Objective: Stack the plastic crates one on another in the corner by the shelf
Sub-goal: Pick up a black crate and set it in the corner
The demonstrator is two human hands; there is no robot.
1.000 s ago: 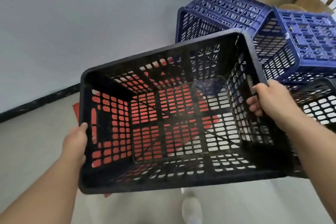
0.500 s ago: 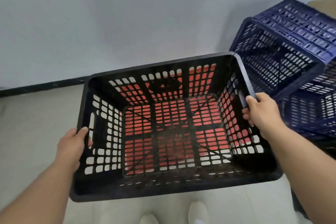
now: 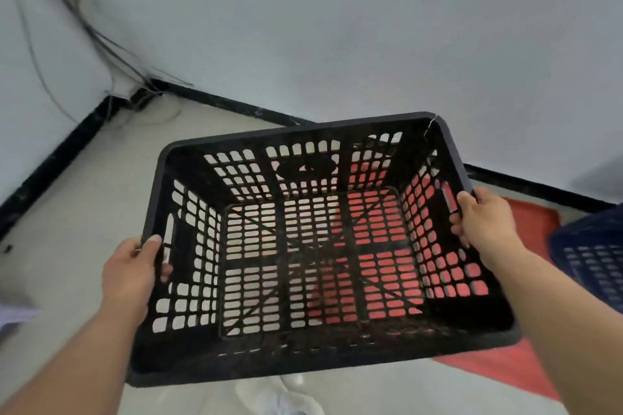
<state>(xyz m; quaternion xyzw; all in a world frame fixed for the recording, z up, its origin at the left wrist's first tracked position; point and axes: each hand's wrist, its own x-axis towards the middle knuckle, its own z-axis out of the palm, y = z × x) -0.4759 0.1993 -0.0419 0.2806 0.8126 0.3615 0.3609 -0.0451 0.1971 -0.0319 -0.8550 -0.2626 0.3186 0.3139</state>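
Note:
A black perforated plastic crate (image 3: 313, 360) hangs in the air in front of me, open side up and empty. My left hand (image 3: 129, 274) grips its left rim at the handle slot. My right hand (image 3: 482, 222) grips the right rim. A crack shows at the crate's far right corner. A blue crate (image 3: 593, 259) is partly in view at the right edge, on the floor.
A red mat (image 3: 526, 371) lies on the pale floor under and right of the crate. The room corner (image 3: 135, 99) with a black skirting board and loose cables is at the upper left. My shoe (image 3: 279, 397) shows below the crate.
I have turned left with the black crate in both hands. The blue crates have slid to the right edge of view, and the room corner with cables has come into view.

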